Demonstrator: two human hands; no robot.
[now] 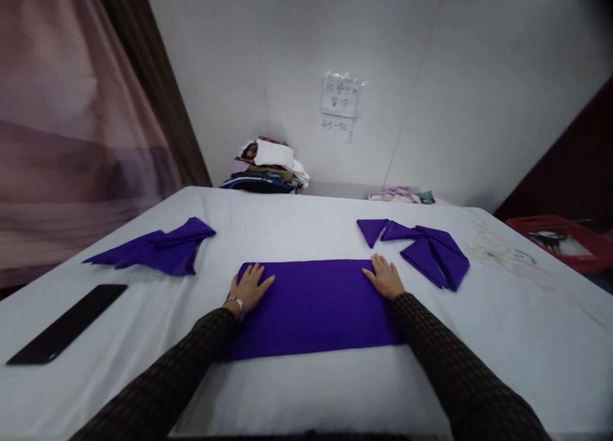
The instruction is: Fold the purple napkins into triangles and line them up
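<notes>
A purple cloth (313, 307) lies flat as a long rectangle on the white table (306, 390) in front of me. My left hand (249, 286) rests flat on its far left corner, fingers spread. My right hand (384, 277) presses flat on its far right corner, fingers stretched out. Neither hand holds anything. Both arms wear dark patterned sleeves, and a watch sits on my left wrist.
Folded purple cloths (160, 249) lie at the left, and more folded purple pieces (426, 246) at the right. A black flat bar (67, 329) sits near the left edge. A stack of clothes (265, 166) stands at the back wall. A red tray (562, 240) is off to the right.
</notes>
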